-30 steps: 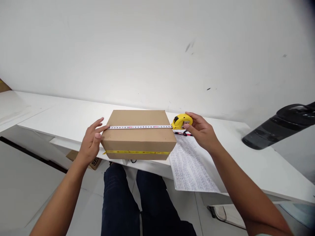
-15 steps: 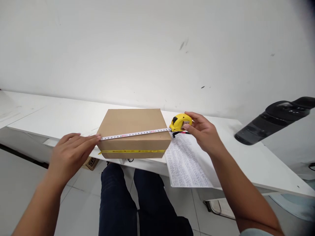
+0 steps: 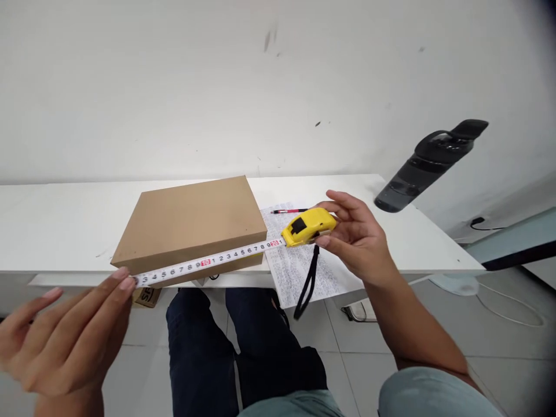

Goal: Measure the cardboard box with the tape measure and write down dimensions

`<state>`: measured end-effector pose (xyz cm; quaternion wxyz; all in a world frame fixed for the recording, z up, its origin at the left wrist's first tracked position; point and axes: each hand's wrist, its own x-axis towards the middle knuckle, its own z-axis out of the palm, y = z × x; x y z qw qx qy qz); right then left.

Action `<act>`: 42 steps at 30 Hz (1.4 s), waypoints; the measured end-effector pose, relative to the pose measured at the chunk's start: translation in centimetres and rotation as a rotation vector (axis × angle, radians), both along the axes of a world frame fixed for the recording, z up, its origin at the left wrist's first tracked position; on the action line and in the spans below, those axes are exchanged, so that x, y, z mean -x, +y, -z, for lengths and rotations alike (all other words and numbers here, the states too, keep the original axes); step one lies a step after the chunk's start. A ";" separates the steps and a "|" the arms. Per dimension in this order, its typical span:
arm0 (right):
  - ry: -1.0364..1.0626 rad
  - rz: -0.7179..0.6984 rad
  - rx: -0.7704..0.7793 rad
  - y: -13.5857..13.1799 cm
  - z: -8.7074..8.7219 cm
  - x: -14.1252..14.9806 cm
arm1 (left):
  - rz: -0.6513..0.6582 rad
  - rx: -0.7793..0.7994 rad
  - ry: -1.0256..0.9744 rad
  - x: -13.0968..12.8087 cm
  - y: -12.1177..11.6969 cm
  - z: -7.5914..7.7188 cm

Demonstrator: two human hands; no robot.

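My right hand [image 3: 354, 234] grips the yellow case of a tape measure [image 3: 309, 225], its black strap dangling below. The white blade [image 3: 212, 260] stretches leftward, slanting down in front of a brown cardboard box [image 3: 195, 217]. At its free end, my left hand [image 3: 76, 333] pinches the blade between fingertips near the box's front left corner. The blade appears raised off the box, nearer to me. A sliver of yellow shows low on the box's front face by the right corner.
The box sits on a white table [image 3: 65, 226] against a wall. Handwritten paper [image 3: 299, 278] lies to its right, with a red and black pen [image 3: 289, 211] on it. A dark water bottle [image 3: 421, 168] stands at the right. Below are my legs [image 3: 200, 341] and a small carton [image 3: 146, 296].
The tape blade has come off the box top toward me, and its case has tilted with the strap now hanging. My left hand has moved left and down. The view has shifted right.
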<state>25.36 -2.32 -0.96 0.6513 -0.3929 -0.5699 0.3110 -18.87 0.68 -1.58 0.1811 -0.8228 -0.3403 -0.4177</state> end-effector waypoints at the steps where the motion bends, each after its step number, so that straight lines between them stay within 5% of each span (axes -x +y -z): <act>1: 0.015 -0.037 0.017 0.0 0.2 0.2 | -0.014 -0.135 0.060 -1.6 -0.2 -0.2; 3: 0.025 -0.149 0.046 -0.3 0.7 0.9 | 0.039 -0.292 0.169 -5.5 -0.7 -0.2; 6: 0.039 -0.368 0.078 -1.2 1.9 2.6 | 0.284 -0.149 0.091 -12.2 -1.5 1.2; 10: 0.079 -0.622 0.117 -2.6 4.8 4.5 | 0.485 0.444 -0.474 -19.8 -3.3 4.5; 14: -0.065 -0.615 0.114 -2.5 7.0 2.8 | 0.540 0.909 -0.653 -23.9 -5.0 6.7; 17: -0.475 -0.472 0.119 0.4 6.2 -2.0 | 0.403 1.101 -0.732 -25.5 -5.1 7.9; 20: -0.973 0.067 0.215 5.9 4.8 -7.8 | 0.413 1.260 -0.765 -26.7 -4.1 8.2; 22: -1.120 0.228 0.419 9.5 4.8 -10.5 | 0.491 1.263 -0.654 -27.4 -2.8 7.9; 26: -1.065 0.200 0.447 12.9 7.2 -12.0 | 0.580 1.205 -0.288 -28.6 1.0 6.5; 31: -0.789 0.212 0.357 11.4 9.4 -12.2 | 0.454 1.294 -0.142 -29.5 4.6 6.5; 38: -0.500 -0.077 0.381 10.5 9.7 -11.8 | 0.436 1.324 -0.123 -29.6 5.2 7.8; 42: -0.398 -0.059 0.452 10.3 9.4 -11.2 | 0.441 1.320 -0.064 -29.6 5.2 7.6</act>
